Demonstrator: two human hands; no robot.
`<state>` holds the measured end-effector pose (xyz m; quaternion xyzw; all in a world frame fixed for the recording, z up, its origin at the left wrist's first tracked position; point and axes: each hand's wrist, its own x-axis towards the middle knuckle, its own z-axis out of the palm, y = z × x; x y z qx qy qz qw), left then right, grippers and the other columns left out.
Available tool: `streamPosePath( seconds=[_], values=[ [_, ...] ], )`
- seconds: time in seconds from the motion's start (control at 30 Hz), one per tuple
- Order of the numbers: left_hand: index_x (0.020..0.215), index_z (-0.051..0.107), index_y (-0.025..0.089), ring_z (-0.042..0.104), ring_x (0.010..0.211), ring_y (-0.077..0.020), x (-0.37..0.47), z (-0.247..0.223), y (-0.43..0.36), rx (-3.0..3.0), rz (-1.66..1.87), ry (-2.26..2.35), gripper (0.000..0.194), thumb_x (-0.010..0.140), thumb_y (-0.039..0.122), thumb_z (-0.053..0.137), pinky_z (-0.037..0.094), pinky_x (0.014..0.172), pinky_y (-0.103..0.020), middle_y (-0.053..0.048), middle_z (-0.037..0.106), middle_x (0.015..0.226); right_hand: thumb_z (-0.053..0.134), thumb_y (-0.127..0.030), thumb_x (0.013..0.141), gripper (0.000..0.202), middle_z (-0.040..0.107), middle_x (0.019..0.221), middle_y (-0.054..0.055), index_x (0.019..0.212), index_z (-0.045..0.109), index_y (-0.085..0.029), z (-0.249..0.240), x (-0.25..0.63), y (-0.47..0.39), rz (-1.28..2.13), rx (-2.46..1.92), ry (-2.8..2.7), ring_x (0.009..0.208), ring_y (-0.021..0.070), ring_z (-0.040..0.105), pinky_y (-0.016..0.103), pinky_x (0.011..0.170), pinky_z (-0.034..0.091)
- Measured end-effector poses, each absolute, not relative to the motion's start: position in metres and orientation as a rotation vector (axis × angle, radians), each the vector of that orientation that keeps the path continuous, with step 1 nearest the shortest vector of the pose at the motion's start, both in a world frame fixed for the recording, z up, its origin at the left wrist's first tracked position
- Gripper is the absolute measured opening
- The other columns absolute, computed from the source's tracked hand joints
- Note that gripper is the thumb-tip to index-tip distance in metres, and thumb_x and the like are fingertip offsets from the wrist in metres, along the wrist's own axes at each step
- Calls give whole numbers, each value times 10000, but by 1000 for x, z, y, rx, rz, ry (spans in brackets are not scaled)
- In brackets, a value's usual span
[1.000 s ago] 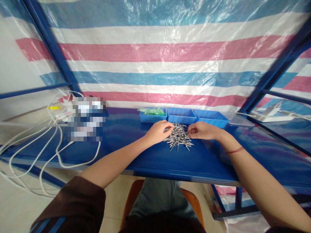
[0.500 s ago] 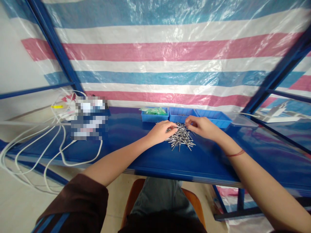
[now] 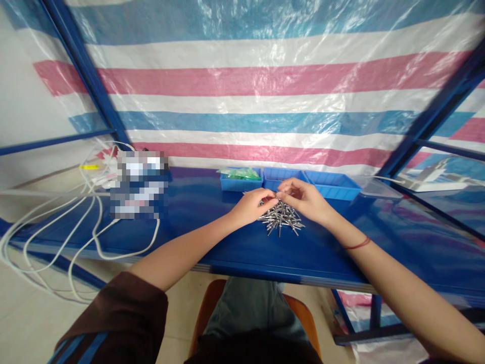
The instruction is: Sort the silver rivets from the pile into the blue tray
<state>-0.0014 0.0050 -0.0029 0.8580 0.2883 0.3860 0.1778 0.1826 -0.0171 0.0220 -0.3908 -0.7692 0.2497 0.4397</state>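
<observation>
A loose pile of thin silvery metal pins (image 3: 282, 218) lies on the blue table (image 3: 227, 250). Over the pile's back left side is my left hand (image 3: 253, 206), thumb and fingers pinched together. My right hand (image 3: 303, 199) is closed in a pinch too, its fingertips meeting those of my left hand. Whatever sits between the fingertips is too small to make out. Behind the hands stand three blue bins: the left one (image 3: 241, 185) holds green plastic packets, the middle one (image 3: 273, 178) is partly hidden by my right hand, and the right one (image 3: 335, 187) looks bare inside.
White cables (image 3: 100, 237) loop over the table's left end, beside a pixelated patch. A clear plastic lid (image 3: 381, 188) lies right of the bins, with a white device (image 3: 432, 177) farther right. Blue metal posts (image 3: 85, 65) and a striped sheet (image 3: 242, 81) stand behind.
My right hand has moved left until its fingertips meet my left hand's. My left hand has stayed almost in place over the pile.
</observation>
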Motion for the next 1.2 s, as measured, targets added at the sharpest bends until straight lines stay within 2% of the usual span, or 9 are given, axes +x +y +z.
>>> streamPosePath(
  seconds=[0.1, 0.5, 0.67, 0.8, 0.87, 0.97, 1.07, 1.2],
  values=[
    [832, 604, 155, 574, 732, -117, -1, -2, 4, 2395, 1095, 818, 153, 859, 297, 552, 442, 724, -243, -11, 626, 797, 626, -448, 772, 274, 607, 718, 28, 781, 577, -179, 22, 181, -17, 604, -975, -1889, 656, 147, 561, 293, 611, 460],
    [763, 577, 166, 562, 712, -116, -3, 0, 4, 2324, 1249, 917, 155, 816, 308, 609, 448, 693, -240, 2, 606, 747, 581, -468, 797, 303, 625, 744, 49, 809, 644, -172, 30, 185, -21, 388, -1035, -2004, 645, 145, 527, 286, 596, 426],
    [920, 577, 166, 585, 709, -117, -2, 1, 4, 2252, 1285, 911, 199, 820, 335, 611, 462, 709, -253, -1, 629, 771, 555, -476, 809, 325, 656, 788, 73, 790, 668, -172, 28, 195, -6, 245, -1133, -1931, 681, 166, 547, 296, 617, 416],
    [1014, 566, 170, 592, 714, -123, -2, -2, 4, 2282, 1220, 903, 257, 833, 351, 592, 466, 733, -268, -4, 640, 786, 534, -482, 801, 369, 608, 648, 53, 817, 681, -144, 29, 209, 15, 68, -1343, -1680, 589, 161, 502, 295, 585, 372],
    [1010, 577, 172, 593, 732, -126, -3, -3, 5, 2326, 1176, 900, 242, 839, 344, 581, 462, 744, -271, -8, 643, 803, 514, -473, 805, 390, 553, 572, 34, 848, 690, -128, 30, 217, 25, -37, -1481, -1640, 543, 158, 475, 294, 571, 343],
    [965, 604, 173, 591, 769, -128, -5, -4, 6, 2424, 1108, 886, 183, 841, 304, 574, 447, 749, -264, -17, 641, 841, 513, -444, 796, 387, 538, 561, 30, 904, 688, -116, 33, 228, 30, -140, -1607, -1682, 528, 159, 471, 293, 560, 323],
    [906, 627, 174, 560, 715, -119, -7, -5, 7, 2536, 1026, 900, 126, 837, 257, 562, 421, 685, -243, 0, 605, 759, 515, -397, 782, 316, 571, 595, 36, 834, 681, -134, 36, 237, 24, -79, -1547, -1858, 547, 152, 485, 286, 566, 344],
    [894, 634, 173, 501, 627, -107, -8, -4, 8, 2599, 968, 910, 121, 835, 232, 546, 374, 603, -222, 31, 515, 631, 578, -447, 735, 300, 616, 635, 25, 727, 672, -163, 37, 245, 9, 366, -1414, -2288, 591, 145, 515, 269, 578, 386]
  ],
)
